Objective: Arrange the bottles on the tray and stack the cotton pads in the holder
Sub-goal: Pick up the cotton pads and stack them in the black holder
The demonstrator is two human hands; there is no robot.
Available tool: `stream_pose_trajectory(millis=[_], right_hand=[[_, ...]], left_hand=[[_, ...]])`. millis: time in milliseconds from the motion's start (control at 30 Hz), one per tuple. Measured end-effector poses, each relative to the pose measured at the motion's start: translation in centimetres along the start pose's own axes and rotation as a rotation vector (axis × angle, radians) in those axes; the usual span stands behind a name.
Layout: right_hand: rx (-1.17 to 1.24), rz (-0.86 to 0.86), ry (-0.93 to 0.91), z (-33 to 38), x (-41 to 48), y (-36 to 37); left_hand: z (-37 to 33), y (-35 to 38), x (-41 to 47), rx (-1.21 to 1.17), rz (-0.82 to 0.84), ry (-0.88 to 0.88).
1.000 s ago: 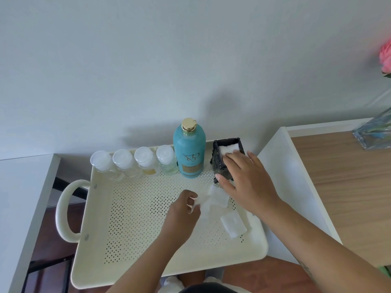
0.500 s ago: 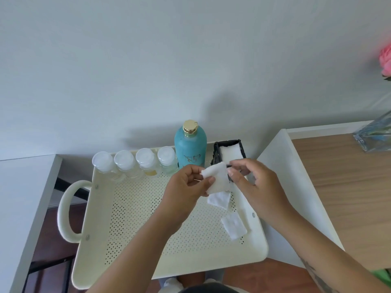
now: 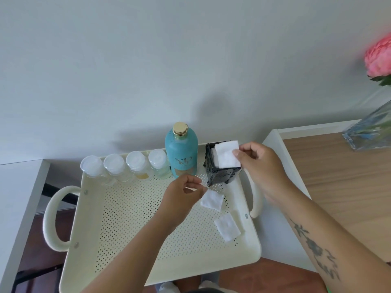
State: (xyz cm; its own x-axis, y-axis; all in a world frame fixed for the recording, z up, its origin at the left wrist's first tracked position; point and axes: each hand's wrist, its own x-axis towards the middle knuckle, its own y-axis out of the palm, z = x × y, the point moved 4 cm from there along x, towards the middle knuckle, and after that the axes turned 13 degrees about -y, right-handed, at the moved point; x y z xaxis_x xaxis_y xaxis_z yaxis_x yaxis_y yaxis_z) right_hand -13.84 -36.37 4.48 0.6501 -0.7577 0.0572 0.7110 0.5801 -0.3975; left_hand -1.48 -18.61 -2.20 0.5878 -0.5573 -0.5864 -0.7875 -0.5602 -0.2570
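A cream perforated tray (image 3: 127, 229) holds several small clear bottles (image 3: 124, 166) with white caps in a row along its back edge. Beside them stands a teal bottle (image 3: 182, 153) with a gold cap. The black holder (image 3: 220, 176) sits at the tray's back right corner with white pads inside. My right hand (image 3: 260, 166) pinches a white cotton pad (image 3: 227, 154) by its right edge over the holder's mouth. My left hand (image 3: 182, 197) hovers over the tray with loosely curled fingers, holding nothing. Two loose pads (image 3: 211, 200) (image 3: 227, 227) lie on the tray floor.
A wooden table top (image 3: 338, 187) with a white edge stands to the right, carrying a glass vase (image 3: 370, 132) and a pink flower (image 3: 378, 58). A white surface (image 3: 17, 197) lies to the left. The wall rises right behind the tray.
My left hand lifted a pad from the tray and passed it to my right hand, which carried it over the holder. My left hand has dropped back toward the tray.
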Motion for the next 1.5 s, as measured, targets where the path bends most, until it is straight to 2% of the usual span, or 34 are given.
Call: stream_pose_trajectory(millis=[300, 367, 467, 600, 767, 933, 1067, 1233, 1300, 1500], right_hand=[[-0.237, 0.022, -0.057, -0.3, 2.1, 1.7], [-0.325, 0.008, -0.144, 0.0, 1.9, 1.8], [-0.525, -0.064, -0.374, 0.9, 1.0, 1.7], [-0.680, 0.069, -0.641, 1.1, -0.6, 2.5], [-0.774, 0.241, -0.695, -0.6, -2.3, 3.4], [-0.890, 0.315, -0.658, -1.3, -2.4, 3.6], [-0.930, 0.328, -0.640, -0.7, -2.3, 3.8], [-0.910, 0.207, -0.703, 0.0, -2.3, 3.5], [-0.911, 0.188, -0.719, 0.0, -2.4, 3.5], [-0.945, 0.290, -0.683, -0.7, -2.2, 4.3]], left_hand=[[3.4, 2.8, 1.2, 0.662, -0.127, 0.295], [3.9, 3.2, 1.6, 0.755, -0.146, 0.327], [4.8, 3.7, 2.3, 0.861, -0.163, 0.348], [5.5, 4.4, 2.8, 0.981, -0.168, 0.408], [5.6, 4.5, 2.4, 1.061, -0.236, 0.566], [6.1, 3.5, 2.0, 1.136, -0.278, 0.595], [6.5, 2.1, 1.7, 1.132, -0.335, 0.554], [6.2, 0.9, 2.1, 1.022, -0.383, 0.442], [5.9, 1.0, 2.4, 0.988, -0.356, 0.412], [5.3, 2.1, 3.0, 1.004, -0.242, 0.398]])
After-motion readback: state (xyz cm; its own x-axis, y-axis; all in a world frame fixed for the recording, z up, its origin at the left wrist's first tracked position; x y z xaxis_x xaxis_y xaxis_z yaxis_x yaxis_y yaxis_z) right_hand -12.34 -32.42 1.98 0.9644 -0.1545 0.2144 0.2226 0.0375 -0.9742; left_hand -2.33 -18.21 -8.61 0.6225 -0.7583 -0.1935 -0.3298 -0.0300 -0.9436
